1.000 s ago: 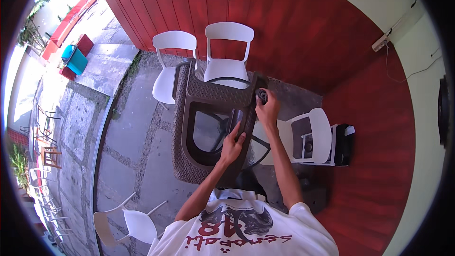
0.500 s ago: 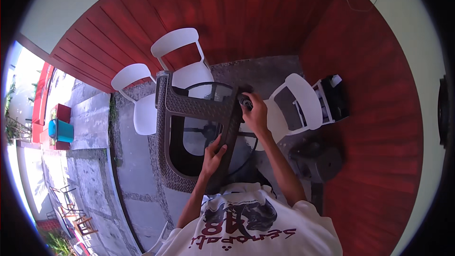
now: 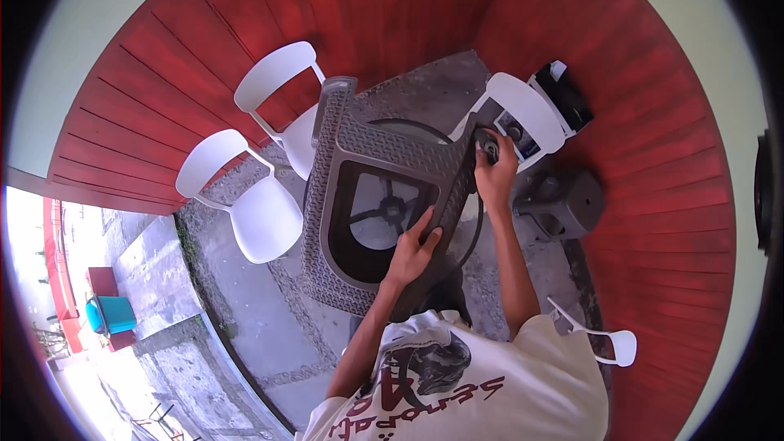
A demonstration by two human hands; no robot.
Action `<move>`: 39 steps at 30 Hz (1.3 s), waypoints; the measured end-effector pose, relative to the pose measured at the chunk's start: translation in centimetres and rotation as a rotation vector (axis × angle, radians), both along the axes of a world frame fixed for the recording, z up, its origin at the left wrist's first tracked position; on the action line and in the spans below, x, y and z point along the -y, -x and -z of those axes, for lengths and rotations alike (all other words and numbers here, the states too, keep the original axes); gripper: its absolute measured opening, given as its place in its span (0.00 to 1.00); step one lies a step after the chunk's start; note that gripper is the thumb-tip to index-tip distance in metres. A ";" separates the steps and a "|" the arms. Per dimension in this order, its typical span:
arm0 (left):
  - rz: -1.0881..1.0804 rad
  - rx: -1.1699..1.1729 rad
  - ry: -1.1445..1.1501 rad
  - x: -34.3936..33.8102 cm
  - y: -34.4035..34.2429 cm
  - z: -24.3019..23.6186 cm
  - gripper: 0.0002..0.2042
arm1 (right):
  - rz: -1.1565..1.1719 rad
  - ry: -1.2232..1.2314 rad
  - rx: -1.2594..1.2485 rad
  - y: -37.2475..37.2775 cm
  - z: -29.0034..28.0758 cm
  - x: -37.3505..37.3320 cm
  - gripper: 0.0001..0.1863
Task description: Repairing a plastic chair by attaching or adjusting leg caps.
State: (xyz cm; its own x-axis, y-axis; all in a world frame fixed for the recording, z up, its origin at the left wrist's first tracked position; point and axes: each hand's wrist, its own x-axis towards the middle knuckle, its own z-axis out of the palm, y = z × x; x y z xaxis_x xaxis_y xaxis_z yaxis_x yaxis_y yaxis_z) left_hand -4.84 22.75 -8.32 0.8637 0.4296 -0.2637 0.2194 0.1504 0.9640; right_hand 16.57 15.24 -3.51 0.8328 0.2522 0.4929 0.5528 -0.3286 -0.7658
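Note:
A dark brown plastic armchair (image 3: pixel 392 147) with a woven texture lies tipped over in front of me, against a round, dark-rimmed glass table (image 3: pixel 478 233). Through the D-shaped opening in its side, a dark hub with spokes shows. My left hand (image 3: pixel 412 255) grips the frame beside this opening, its thumb and index finger apart on the surface. Higher up, at the chair's far right corner, my right hand (image 3: pixel 498 167) is closed around a small dark rounded object (image 3: pixel 488 147). Whether that object is separate from the chair, I cannot tell.
Two white chairs (image 3: pixel 265 216) stand at the left, another white chair (image 3: pixel 527 110) at the far right. Beside my right forearm is a dark plastic stool (image 3: pixel 572 204). A black box-like thing (image 3: pixel 563 98) sits near the red wall (image 3: pixel 653 196). Part of a white chair (image 3: pixel 621 349) shows lower right.
The whole view has turned and shifted, bringing a white chair into sight at the lower right. Both hands keep their places on the armchair and the dark rounded object.

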 end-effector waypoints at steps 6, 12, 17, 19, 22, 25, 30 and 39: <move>0.316 -0.009 -0.069 -4.2 5.6 -0.4 0.29 | 0.279 0.017 -0.130 10.1 1.8 2.0 0.18; 0.485 0.020 -0.098 -9.0 7.5 0.4 0.27 | 0.333 -0.059 -0.252 20.9 6.7 4.9 0.17; 0.500 0.064 -0.065 -11.6 6.9 0.8 0.24 | 0.458 -0.081 -0.419 33.0 13.6 7.2 0.16; 0.526 0.096 -0.054 -12.4 6.5 1.7 0.22 | 0.488 -0.124 -0.519 37.2 15.5 7.6 0.16; 0.607 0.078 -0.017 -11.8 6.8 1.9 0.20 | 0.562 -0.122 -0.616 43.8 18.6 8.2 0.15; 0.677 0.045 -0.017 -11.9 7.5 0.9 0.17 | 0.617 -0.054 -0.627 49.0 19.4 8.0 0.15; 0.751 0.145 -0.112 -11.2 6.6 2.6 0.19 | 0.757 -0.098 -0.610 54.6 17.9 7.6 0.16; 0.859 0.052 -0.054 -10.0 6.4 2.9 0.23 | 0.788 -0.321 -0.636 51.3 10.2 6.4 0.17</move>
State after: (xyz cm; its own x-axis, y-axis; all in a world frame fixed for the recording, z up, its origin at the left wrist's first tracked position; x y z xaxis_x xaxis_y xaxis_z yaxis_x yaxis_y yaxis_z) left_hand -11.29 32.73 -11.21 0.9057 -0.3670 -0.2124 0.1912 -0.0936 0.9771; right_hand -34.70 8.86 -13.75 0.8323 -0.5355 -0.1430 -0.2609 -0.1508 -0.9535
